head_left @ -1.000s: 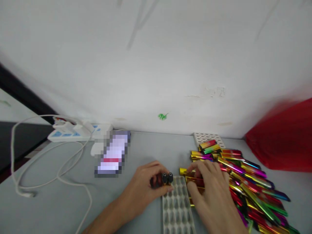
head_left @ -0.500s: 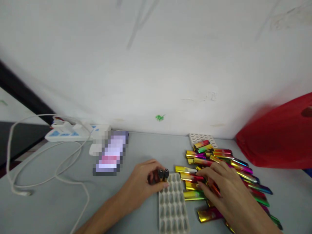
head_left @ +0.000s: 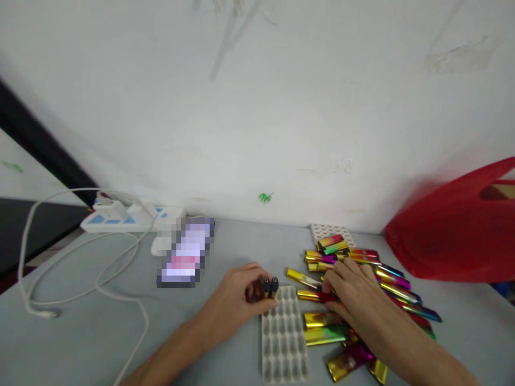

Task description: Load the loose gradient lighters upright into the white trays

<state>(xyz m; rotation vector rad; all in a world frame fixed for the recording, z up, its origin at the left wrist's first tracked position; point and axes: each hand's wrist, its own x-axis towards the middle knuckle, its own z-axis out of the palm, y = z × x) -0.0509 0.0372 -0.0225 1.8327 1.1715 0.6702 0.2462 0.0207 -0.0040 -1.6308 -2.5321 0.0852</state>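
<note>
My left hand is closed around a couple of lighters, held upright with their black ends up. It rests by the far left corner of a pale tray with rows of oval slots. My right hand reaches over a pile of shiny lighters in gold, red, green and purple. Its thumb and fingertips close at the right end of a red-and-gold lighter, partly hidden under them. A yellow-and-silver lighter lies slanted just beyond. Nearer me are a green-and-gold lighter and a purple-and-gold lighter.
Against the wall stands a second white holed tray, with lighters over its front edge. A red bag sits at the right. On the left lie a blurred-out phone, a power strip and a looping white cable.
My right hand has moved slightly away from me over the pile. The yellow-and-silver lighter has turned to a slant, and nearby lighters have shifted. My left hand keeps its hold.
</note>
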